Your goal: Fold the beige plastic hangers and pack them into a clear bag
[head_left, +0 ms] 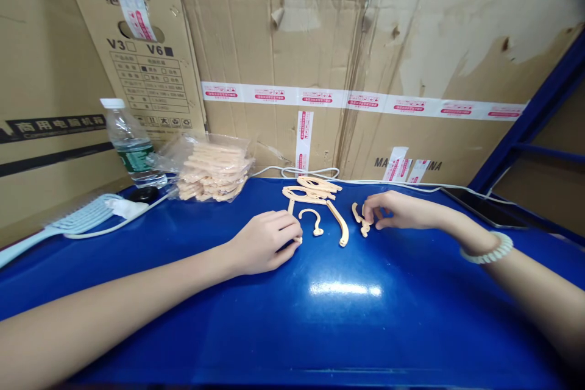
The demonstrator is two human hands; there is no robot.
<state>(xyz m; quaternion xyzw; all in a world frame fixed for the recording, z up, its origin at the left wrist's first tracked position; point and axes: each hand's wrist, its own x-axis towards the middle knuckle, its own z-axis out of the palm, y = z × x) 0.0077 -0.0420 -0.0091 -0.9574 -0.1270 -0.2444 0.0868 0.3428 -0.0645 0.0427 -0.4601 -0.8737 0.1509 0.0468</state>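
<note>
My left hand (267, 241) is closed, fingers curled over a beige plastic hanger arm (290, 207); only its ends show past the fingers. To the right of that hand lie a loose hanger hook (311, 219) and a second, curved hanger arm (338, 223), both flat on the blue table (292, 323). My right hand (388, 210) pinches at a few small beige hooks (363, 220), its fingertips partly hiding them. Behind these parts is a small pile of beige hanger pieces (311, 192).
A clear bag of beige hanger parts (212, 170) stands back left, beside a water bottle (132, 143). A light blue hairbrush (68, 222) and a black round object (144, 195) lie left. A white cable (375, 181) runs along the cardboard (274, 134). A dark phone-like device (487, 207) lies right.
</note>
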